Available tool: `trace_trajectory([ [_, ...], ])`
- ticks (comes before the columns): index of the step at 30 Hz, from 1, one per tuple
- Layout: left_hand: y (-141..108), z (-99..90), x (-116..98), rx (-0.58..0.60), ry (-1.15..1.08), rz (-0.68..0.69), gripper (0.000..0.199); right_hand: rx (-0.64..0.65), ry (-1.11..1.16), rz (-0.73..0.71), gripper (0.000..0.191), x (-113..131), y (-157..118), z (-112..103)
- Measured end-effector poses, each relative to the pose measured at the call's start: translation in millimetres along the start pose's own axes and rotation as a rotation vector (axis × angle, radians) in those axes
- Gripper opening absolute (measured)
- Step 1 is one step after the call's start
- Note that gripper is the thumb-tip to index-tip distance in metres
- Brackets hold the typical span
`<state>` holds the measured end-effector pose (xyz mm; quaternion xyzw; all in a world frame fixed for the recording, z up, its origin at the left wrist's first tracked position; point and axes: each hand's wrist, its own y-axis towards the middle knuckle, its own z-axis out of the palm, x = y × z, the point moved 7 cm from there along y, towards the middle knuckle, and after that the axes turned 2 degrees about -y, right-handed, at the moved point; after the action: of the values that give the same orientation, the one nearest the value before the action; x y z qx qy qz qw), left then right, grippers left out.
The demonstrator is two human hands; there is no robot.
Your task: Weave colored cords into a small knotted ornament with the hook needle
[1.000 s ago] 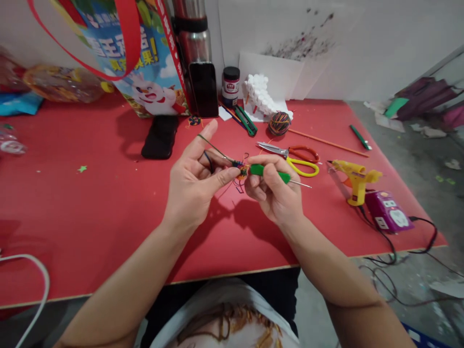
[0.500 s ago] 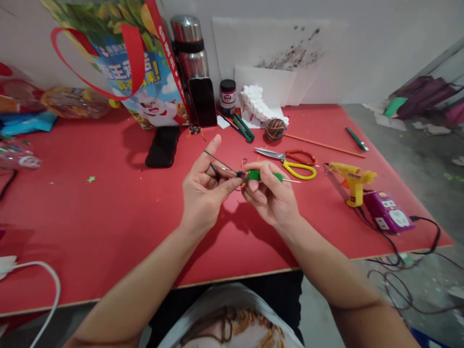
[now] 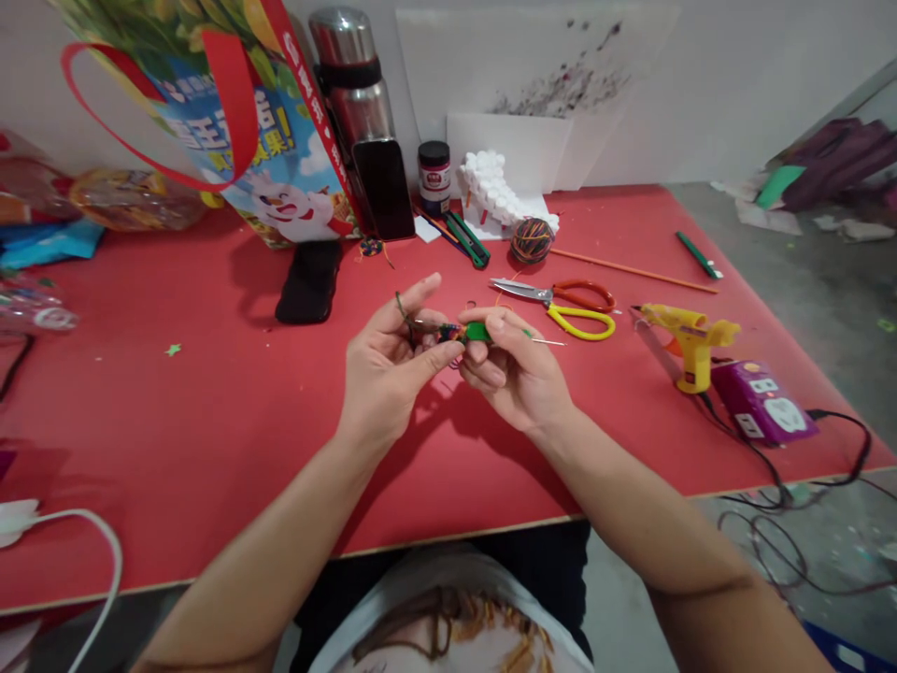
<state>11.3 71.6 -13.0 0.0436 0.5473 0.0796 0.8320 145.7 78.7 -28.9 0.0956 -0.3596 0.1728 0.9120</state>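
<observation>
Above the middle of the red table, my left hand (image 3: pixel 385 365) pinches a small multicoloured crochet piece (image 3: pixel 448 333) between thumb and fingers, with dark yarn looped round its raised index finger. My right hand (image 3: pixel 519 369) is closed on the green handle of a crochet hook (image 3: pixel 478 332). The hook's thin metal shaft reaches left into the work by my left fingers, and another metal end sticks out to the right. Part of the crochet piece is hidden by my fingers. A ball of multicoloured yarn (image 3: pixel 531 240) lies beyond my hands, a strand trailing from it.
Scissors (image 3: pixel 553 297) lie just beyond my right hand. Farther right are a yellow glue gun (image 3: pixel 690 341) and a purple power box (image 3: pixel 763 402) with cables. A black phone (image 3: pixel 308 282), a gift bag (image 3: pixel 280 187), a steel flask (image 3: pixel 354 84) and a green cutter (image 3: pixel 467 240) stand or lie behind.
The hook and crochet piece have shifted slightly left, with the hook's shaft farther over my left fingers. The yarn stretched from my left index finger now hangs closer to it. The view has shifted a little.
</observation>
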Motion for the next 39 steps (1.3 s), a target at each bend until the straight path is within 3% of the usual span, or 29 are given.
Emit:
trace_trajectory([
  [8, 2, -3.8, -1, 0.047, 0.063, -0.033, 0.075, -0.023, -0.094, -0.119, 0.018, 3, -3, -1],
  [16, 3, -3.0, -5, 0.076, 0.081, -0.016, 0.077, -0.025, -0.137, -0.075, 0.022, 2, -2, -1],
  [20, 3, -1.9, -5, 0.123, 0.038, -0.065, 0.068, -0.019, -0.136, -0.073, 0.022, 4, -2, -2],
  [23, 4, -5.8, -6, 0.1, 0.042, -0.056, 0.063, -0.024, -0.134, -0.073, 0.021, 4, -2, 0],
  [33, 7, -12.9, -5, 0.061, 0.048, -0.079, 0.076, -0.038, -0.162, -0.09, 0.023, 2, -3, 1],
  [39, 7, -8.4, -6, 0.106, 0.054, -0.059, 0.058, -0.031, -0.169, -0.123, 0.018, 5, -2, -2],
])
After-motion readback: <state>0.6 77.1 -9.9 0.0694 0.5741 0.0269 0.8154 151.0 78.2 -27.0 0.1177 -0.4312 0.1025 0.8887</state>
